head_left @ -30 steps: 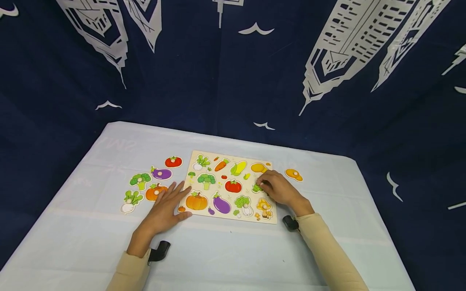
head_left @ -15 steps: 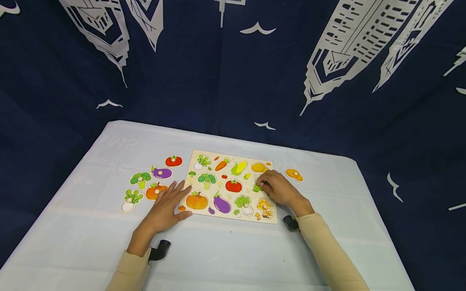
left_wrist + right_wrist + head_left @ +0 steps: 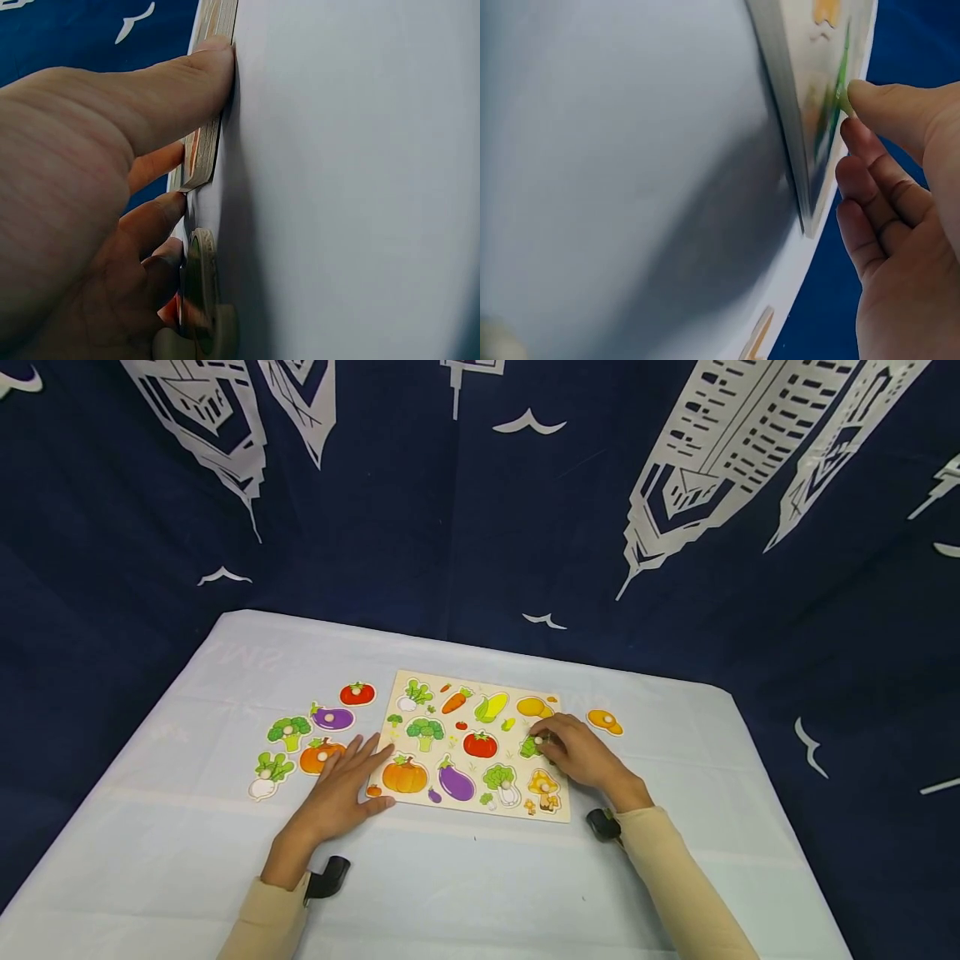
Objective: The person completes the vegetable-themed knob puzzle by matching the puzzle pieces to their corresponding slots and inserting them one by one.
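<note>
- Board (image 3: 450, 727) lies on the table (image 3: 480, 877) between our 2 hands, longer side to side than near to far.
- We find the green piece (image 3: 529, 747) at the board's right side, just left of the right hand (image 3: 581, 752), which is plainly the nearer of the 2.
- In the right wrist view, thumb (image 3: 877, 99) and forefinger (image 3: 867, 141) come together at the piece; we judge this a pinch on its knob (image 3: 538, 740).
- Fingers hide part of the piece, so we cannot tell its long axis, nor whether it sits flush.
- The left hand (image 3: 337, 793) is well apart from it, fingers spread, 1 thumb touching the board's edge, nothing clamped; the pumpkin (image 3: 313, 755) lies just beside its fingers.
- The potato (image 3: 597, 719) lies off the board's right edge, beyond the right hand, its long axis slanting from far left to near right; we judge the right hand better placed for it.
</note>
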Demonstrator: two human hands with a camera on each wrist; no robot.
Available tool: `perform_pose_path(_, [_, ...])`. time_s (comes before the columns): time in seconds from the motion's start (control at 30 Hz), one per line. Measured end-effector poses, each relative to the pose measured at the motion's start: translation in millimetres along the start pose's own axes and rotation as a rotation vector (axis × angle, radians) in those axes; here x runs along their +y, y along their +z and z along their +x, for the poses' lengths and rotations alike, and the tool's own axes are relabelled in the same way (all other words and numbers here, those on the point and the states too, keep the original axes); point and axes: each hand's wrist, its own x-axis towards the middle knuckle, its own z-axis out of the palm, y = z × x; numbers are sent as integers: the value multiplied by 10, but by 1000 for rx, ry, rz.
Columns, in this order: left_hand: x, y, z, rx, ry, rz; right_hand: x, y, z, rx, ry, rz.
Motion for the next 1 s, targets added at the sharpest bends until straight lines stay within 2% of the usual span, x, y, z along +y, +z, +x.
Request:
perform_pose_path(0.4, [-12, 14, -3, 0, 3, -7, 114, -121, -190, 45, -4, 91])
perform_pose_path(0.8, [-35, 35, 19, -6, -1, -9, 90, -376, -454, -8, -34, 142])
perform_pose_path(1.0, [-45, 37, 24, -8, -5, -3, 69, -489, -601, -45, -4, 161])
